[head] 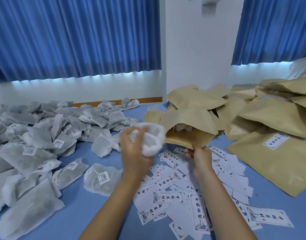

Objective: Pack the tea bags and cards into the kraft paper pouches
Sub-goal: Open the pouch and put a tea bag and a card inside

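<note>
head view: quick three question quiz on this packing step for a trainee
1. True or false: the left hand grips tea bags at the mouth of the open pouch.
2. Which hand pinches the pouch's lower edge? A. left hand B. right hand
3. Fill in: the unpacked tea bag pile lies on the person's ___ side.
Key: 1 true; 2 B; 3 left

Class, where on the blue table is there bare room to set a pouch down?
Bare blue table lies near the front between the grey mesh tea bags and white printed cards, and farther back between tea bags and brown kraft paper pouches. Those three heaps are crowded.
</note>
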Motion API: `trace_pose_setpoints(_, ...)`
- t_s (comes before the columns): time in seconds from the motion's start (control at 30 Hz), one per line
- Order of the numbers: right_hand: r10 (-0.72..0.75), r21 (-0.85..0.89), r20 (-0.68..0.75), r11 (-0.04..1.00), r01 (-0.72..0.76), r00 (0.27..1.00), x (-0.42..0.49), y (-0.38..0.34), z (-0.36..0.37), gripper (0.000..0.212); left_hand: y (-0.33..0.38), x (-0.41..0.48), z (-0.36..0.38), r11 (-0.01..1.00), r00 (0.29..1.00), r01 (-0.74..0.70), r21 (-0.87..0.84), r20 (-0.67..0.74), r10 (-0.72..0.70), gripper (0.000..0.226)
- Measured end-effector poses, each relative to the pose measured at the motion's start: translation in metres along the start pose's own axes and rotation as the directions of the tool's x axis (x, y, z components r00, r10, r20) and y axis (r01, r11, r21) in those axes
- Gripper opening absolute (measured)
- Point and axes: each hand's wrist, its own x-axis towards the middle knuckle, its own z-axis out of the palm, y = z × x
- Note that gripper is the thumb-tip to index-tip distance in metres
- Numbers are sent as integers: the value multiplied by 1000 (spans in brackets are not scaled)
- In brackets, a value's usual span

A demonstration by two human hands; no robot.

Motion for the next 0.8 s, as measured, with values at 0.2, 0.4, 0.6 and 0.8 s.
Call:
trace_pose_setpoints(0.2, -97, -212, -11, 973, 93, 995, -13, 2, 2, 23, 55, 9, 59, 929, 841, -260, 263, 534, 84, 49)
trace_pose_setpoints(0.4, -70, -355, 133, 928, 113, 989, -21, 10, 9, 33, 50, 45, 105, 872, 541, 200, 447, 691, -479, 39)
trace_pose_setpoints(0.6, 37, -186, 179, 983, -3, 983, -18, 5, 10, 15, 58, 69, 80, 919, 382, -121, 376, 872, -307, 38)
trace_pose_setpoints(0.8, 91, -80, 74, 993, -85, 993, 2, 0, -4, 19, 59, -2, 37, 925, 688, -377, -47, 654, 314, 26)
